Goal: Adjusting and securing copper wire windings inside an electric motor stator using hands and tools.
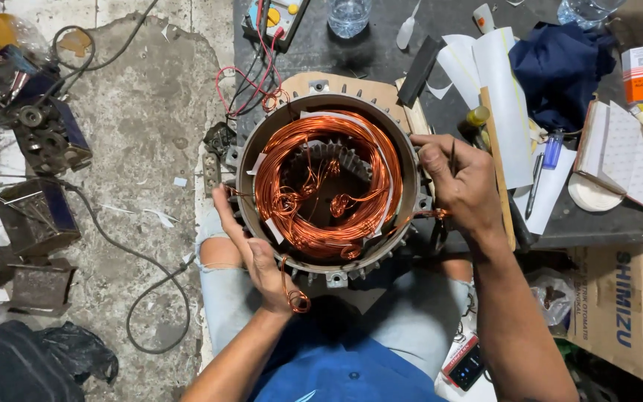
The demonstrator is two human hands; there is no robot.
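Note:
A round metal motor stator housing (411,160) rests on my lap against the bench edge. Copper wire coils (314,223) fill its bore, with white paper slips tucked between them. My left hand (251,253) cups the housing's lower left rim, and a loose curl of copper wire (295,298) hangs by its wrist. My right hand (459,179) grips the right rim, fingers curled over the edge, with a strand of copper wire running under it.
A dark workbench (381,52) holds a multimeter (277,16) with red leads, a water bottle (349,15), white paper sheets (504,97), a blue cloth (560,67) and pens. Metal motor parts (35,126) and cables lie on the concrete floor at left. A cardboard box (612,313) stands at right.

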